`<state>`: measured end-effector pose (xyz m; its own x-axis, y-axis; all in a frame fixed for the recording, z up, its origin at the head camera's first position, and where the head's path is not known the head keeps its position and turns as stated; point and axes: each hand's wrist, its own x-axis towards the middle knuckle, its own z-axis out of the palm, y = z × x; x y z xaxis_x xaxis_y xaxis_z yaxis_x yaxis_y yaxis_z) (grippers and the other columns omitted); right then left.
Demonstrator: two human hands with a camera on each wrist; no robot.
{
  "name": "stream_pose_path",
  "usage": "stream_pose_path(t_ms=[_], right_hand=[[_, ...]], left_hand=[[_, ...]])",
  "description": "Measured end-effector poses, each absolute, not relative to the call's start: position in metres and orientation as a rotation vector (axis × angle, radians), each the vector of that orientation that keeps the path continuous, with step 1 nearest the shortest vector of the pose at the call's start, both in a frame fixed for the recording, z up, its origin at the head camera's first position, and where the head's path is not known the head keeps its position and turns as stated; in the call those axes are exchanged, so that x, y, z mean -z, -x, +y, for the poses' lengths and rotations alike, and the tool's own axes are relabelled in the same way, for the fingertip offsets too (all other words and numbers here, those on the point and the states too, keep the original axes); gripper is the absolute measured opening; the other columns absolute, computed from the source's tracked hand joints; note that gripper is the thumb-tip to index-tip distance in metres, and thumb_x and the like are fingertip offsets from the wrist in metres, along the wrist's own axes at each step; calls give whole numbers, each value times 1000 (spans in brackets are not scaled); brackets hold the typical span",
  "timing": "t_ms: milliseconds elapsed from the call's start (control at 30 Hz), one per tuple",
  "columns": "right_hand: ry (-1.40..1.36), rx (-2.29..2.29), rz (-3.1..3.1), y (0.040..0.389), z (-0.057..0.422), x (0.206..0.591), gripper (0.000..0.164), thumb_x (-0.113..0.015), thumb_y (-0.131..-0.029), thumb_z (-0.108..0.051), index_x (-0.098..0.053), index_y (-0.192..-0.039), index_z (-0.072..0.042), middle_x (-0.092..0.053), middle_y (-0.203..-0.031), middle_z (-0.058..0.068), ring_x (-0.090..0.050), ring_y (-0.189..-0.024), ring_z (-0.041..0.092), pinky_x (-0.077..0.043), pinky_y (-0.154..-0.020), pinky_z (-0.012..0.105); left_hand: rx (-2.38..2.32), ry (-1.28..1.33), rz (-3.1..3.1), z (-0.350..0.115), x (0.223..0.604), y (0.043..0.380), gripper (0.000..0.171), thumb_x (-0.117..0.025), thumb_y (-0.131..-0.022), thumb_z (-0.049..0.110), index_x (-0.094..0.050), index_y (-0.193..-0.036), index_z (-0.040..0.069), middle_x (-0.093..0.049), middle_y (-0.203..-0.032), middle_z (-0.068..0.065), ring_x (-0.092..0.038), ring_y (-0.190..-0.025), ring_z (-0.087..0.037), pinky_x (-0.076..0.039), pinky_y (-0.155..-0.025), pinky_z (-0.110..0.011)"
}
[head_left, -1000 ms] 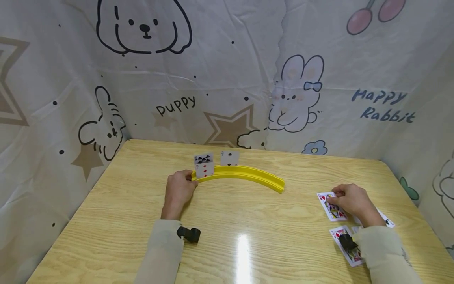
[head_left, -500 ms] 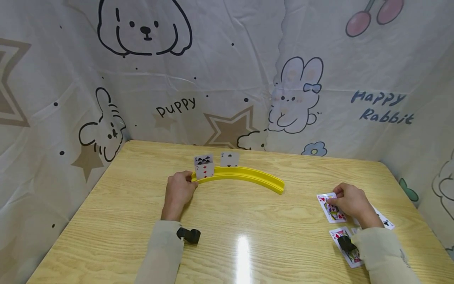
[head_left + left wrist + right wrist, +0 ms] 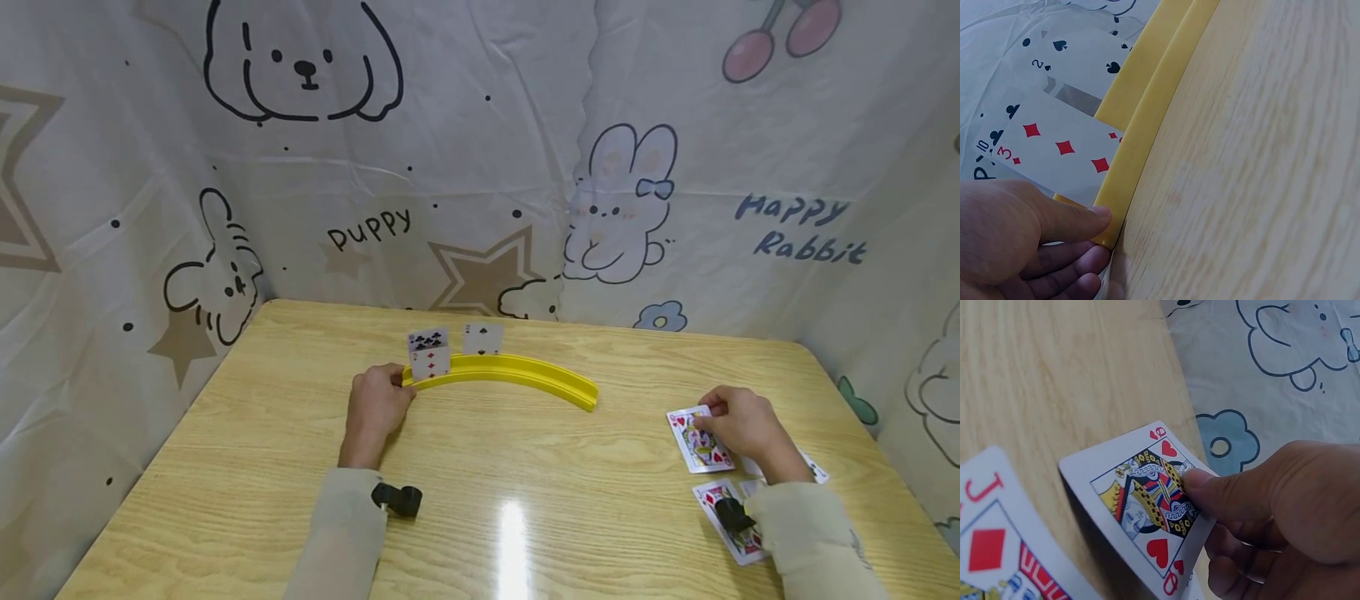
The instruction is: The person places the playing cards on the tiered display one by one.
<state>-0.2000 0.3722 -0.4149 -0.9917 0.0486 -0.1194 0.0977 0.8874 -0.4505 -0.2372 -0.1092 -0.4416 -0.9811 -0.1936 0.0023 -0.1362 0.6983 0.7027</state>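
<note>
A curved yellow card holder (image 3: 525,370) lies on the table, and my left hand (image 3: 375,408) grips its left end between thumb and fingers. Standing in it are a three of diamonds (image 3: 1060,147), a ten of clubs (image 3: 428,339) behind that, and a two of spades (image 3: 483,338) farther right. At the right, my right hand (image 3: 750,425) pinches a queen of hearts (image 3: 1154,500) by its edge, thumb on the face. One side of this card is lifted off the table. A jack of diamonds (image 3: 997,537) lies nearer me, partly covered by the wrist camera in the head view.
Another card (image 3: 814,468), with a club mark, lies partly hidden under my right forearm. A printed curtain (image 3: 465,167) hangs behind the wooden table (image 3: 570,483) and along its sides. Black cameras sit on both wrists.
Both hands keep their holds, the left on the card holder and the right on the queen of hearts. The head view has shifted slightly.
</note>
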Motion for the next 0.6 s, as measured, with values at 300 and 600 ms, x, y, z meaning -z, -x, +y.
stream_pose_path(t_ms=[300,600], right_hand=[[-77,767,2981,196,369,403,22,-72,-91,-9,-62,-104,7,-59,-88,12,-53,-80,27,-44,-67,38],[-59,814,3007,191,365,393,21,-71,-93,-10,-62,-104,5,-60,-89,12,-53,-81,27,-43,-67,38]], left_hand=[[1156,-256,-2815,-111,442,236,40,-77,-86,9,-69,-124,-2,-71,-104,-16,-66,-97,-27,-52,-82,-44],[1155,-249,-2816,-111,443,237,40,-78,-86,9,-69,-124,-2,-71,-104,-16,-66,-97,-27,-52,-82,-43]])
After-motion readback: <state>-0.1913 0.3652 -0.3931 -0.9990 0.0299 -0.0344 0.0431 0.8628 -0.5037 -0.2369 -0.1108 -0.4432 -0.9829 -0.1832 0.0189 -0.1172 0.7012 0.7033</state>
